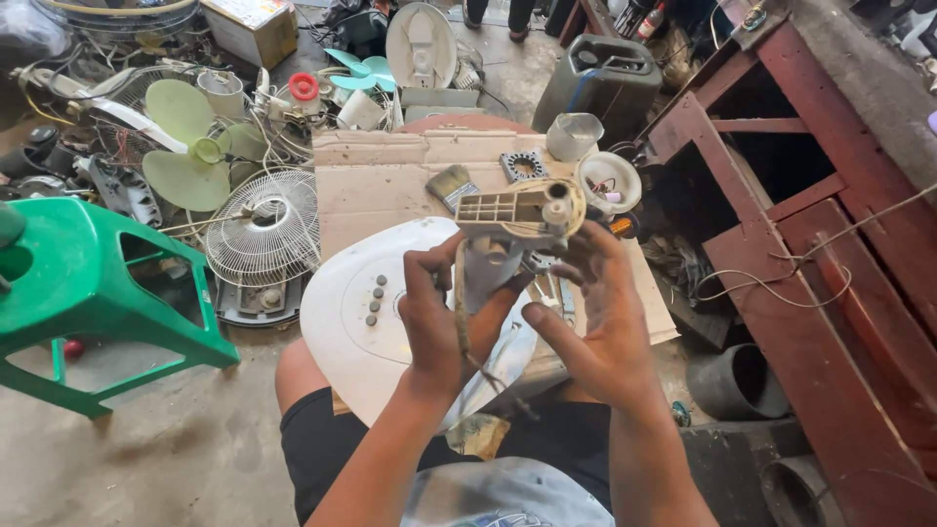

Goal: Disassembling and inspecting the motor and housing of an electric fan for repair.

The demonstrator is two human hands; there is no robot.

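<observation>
Both hands hold 1 dirty white fan neck [508,220] up over the lap. The left hand [444,317] grips its stem, fingers closed; the right hand [600,312] cups its side, fingers half curled. Likely mid-disassembly: the neck wants steadying. Behind it, the fan base [366,293] lies on the cardboard's [381,176] near edge.

The cream-white plastic fan neck housing [508,220] gripped between the left hand [444,322] and right hand [600,317] shows grey grime. Beneath both hands, the white oval plastic fan base [356,312] carries a row of grey buttons. Left of the left hand: a green plastic stool [93,283], a white wire fan guard [264,229], pale green fan blades [190,146]. Beyond the fingers, the brown cardboard sheet [381,176]. Right of the right hand, a dark red wooden frame [781,254].
</observation>
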